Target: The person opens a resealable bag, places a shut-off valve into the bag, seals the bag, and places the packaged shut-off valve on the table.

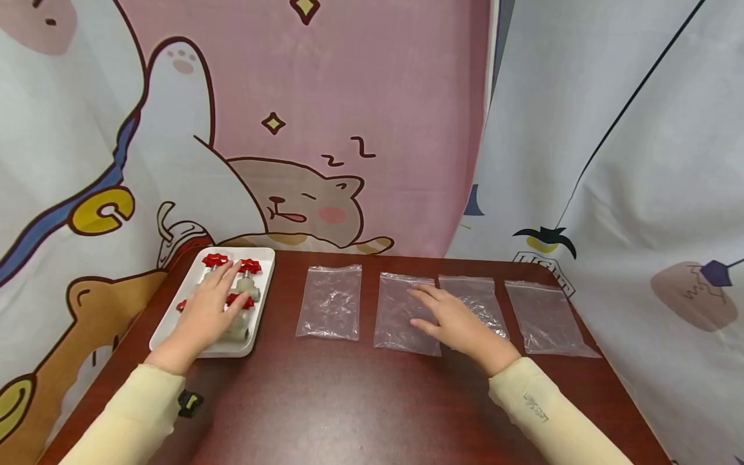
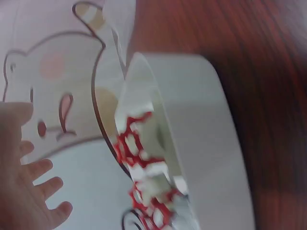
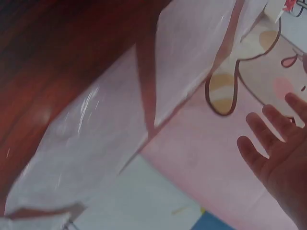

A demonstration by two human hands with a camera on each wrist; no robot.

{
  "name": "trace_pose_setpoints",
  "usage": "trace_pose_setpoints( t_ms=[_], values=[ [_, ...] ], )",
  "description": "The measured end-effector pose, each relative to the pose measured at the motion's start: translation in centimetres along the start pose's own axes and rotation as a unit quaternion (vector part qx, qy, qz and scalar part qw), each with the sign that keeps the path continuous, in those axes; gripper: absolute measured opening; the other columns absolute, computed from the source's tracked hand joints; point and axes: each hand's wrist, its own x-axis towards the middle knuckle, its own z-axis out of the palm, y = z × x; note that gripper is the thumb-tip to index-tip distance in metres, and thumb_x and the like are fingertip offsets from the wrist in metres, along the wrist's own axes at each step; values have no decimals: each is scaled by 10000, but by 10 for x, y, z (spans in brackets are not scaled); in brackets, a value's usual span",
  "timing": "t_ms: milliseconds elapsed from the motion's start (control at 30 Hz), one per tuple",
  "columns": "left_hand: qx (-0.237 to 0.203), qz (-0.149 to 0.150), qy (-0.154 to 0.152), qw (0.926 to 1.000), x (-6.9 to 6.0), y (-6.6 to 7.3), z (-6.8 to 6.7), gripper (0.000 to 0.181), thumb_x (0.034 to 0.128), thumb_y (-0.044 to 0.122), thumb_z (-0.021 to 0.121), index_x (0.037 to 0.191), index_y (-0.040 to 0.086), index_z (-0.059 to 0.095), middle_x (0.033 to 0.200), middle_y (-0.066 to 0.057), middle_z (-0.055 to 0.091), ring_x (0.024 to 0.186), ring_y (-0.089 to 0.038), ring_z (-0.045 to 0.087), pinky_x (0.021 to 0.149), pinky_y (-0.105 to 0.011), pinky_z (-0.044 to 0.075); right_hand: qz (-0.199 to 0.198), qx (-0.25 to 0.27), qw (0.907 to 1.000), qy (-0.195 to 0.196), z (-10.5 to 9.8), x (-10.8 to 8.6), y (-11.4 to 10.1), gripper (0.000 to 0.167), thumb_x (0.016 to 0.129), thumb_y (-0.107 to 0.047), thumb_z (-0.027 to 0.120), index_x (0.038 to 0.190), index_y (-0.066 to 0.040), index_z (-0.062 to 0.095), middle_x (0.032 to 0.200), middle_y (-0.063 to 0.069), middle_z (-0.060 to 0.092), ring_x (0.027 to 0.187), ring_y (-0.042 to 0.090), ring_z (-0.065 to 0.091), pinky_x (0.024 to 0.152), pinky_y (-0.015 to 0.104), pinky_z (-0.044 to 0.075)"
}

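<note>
The left hand (image 1: 206, 309) is over the red-wheeled valves (image 1: 247, 284) in the white tray (image 1: 232, 351), the right hand (image 1: 456, 323) over transparent bags (image 1: 401, 316), both with fingers spread and holding nothing, so pinching one valve by its wheel (image 1: 250, 265) should avoid jostling its neighbours.

Head view faces forward and down over the table (image 1: 343, 400); wrist views (nearer, tilted) share the curtain (image 1: 407, 129).

Head view, left: left hand (image 1: 206, 311) hides parts of the red-handled valves (image 1: 247, 283). Right of centre: right hand (image 1: 456, 321) covers part of third bag (image 1: 485, 303) from left. Left-wrist view: tray (image 2: 206, 139) cut off at bottom edge, valves blurred.
</note>
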Motion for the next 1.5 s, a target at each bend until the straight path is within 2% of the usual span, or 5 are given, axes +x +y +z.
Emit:
trace_pose_setpoints(
  t_ms=[533, 867, 1067, 1367, 1500],
  values=[
    [-619, -1726, 52, 9830, -40, -85, -18, 573, 943, 113, 463, 1434, -83, 242, 1346, -416, 315, 1207, -592, 300, 947, -699, 263, 1215, 1833, 9743, 484, 46, 54, -35, 481, 844, -200, 705, 1265, -22, 553, 1150, 144, 585, 885, 229, 586, 758, 359, 496],
    [-993, -3017, -565, 9465, -56, -107, -14, 472, 987, 185, 355, 1357, -107, 367, 1317, -408, 374, 1174, -582, 341, 927, -659, 321, 2250, 2555, 9400, 235, 75, 81, -51, 426, 851, -208, 669, 1206, 14, 585, 1073, 151, 638, 1016, 286, 600, 875, 418, 488],
    [-1076, -3298, -709, 9352, -58, -109, -12, 429, 973, 147, 369, 1337, -69, 436, 1325, -410, 366, 1154, -564, 348, 894, -638, 368, 2811, 2647, 9218, 354, 88, 94, -59, 413, 828, -176, 672, 1172, 40, 593, 944, 128, 671, 753, 223, 638, 701, 331, 529],
    [-1036, -3509, -629, 9285, -59, -111, -10, 421, 942, 94, 397, 1321, -83, 448, 1310, -408, 380, 1138, -558, 356, 890, -629, 379, 3056, 1875, 9324, 463, 96, 111, -66, 391, 801, -194, 691, 1084, 68, 626, 1067, 220, 650, 1024, 352, 606, 903, 431, 485],
    [-1060, -3456, -595, 9305, -59, -113, -11, 418, 933, 82, 402, 1310, -90, 458, 1267, -396, 422, 1082, -528, 391, 828, -581, 424, 3285, 2080, 9210, 252, 96, 116, -68, 388, 811, -225, 698, 1069, 55, 620, 985, 204, 662, 812, 294, 670, 732, 370, 547]
  ],
)
